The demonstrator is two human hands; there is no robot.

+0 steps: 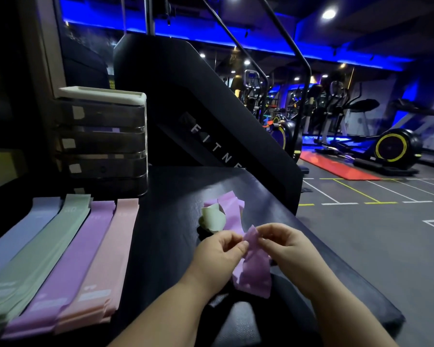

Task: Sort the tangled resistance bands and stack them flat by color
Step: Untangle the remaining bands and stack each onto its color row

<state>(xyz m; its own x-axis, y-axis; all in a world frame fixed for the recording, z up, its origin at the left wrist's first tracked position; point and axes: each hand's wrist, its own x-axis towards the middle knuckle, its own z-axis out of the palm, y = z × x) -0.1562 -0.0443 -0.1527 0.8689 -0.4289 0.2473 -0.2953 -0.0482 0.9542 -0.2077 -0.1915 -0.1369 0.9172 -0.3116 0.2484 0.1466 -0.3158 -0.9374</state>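
while my left hand (219,249) and right hand (282,242) pinch the top edge of a purple band (254,267) above the dark desk (171,221), a twisted purple and green tangle (223,214) lies just beyond; blue (23,229), green (43,249), purple (70,259) and pink stacks (105,259) lie flat at left.

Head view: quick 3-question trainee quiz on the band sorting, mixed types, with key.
1. True or false: both hands grip one purple band.
2. Which stack lies between the green stack and the pink stack? A blue, B purple, C yellow.
3. What colour is the loose band beside the purple one further back on the bench?

Key: 1 true: left hand and right hand pinch its top. 2 B, purple stack. 3 Pale green band.
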